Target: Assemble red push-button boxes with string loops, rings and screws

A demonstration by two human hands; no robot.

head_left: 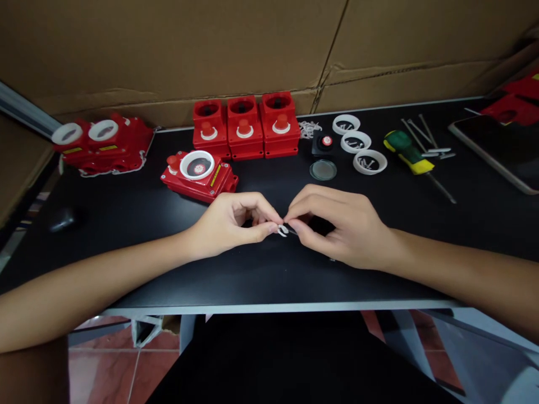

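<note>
Over the middle of the table, my left hand [236, 221] and my right hand [345, 227] meet at their fingertips. Pinched in the left fingertips is a short, looped piece of white cord [283, 230]. The right thumb and forefinger are closed at the same spot; whether they grip the cord or some other small thing is hidden. Just beyond my left hand lies a red switch box [210, 182] with a white ring [197, 165] around its dark window. Beyond my right hand are a clear round disc [323, 170] and a small black switch part [322, 145].
Three red housings [245, 134] stand against the cardboard [177, 50], beside a bundle of white cord [309, 129]. White rings [370, 162] hold small screws. A green-yellow screwdriver [408, 152], long bolts [421, 132] and a phone-like device [497, 146] lie right; more red boxes [105, 148] left.
</note>
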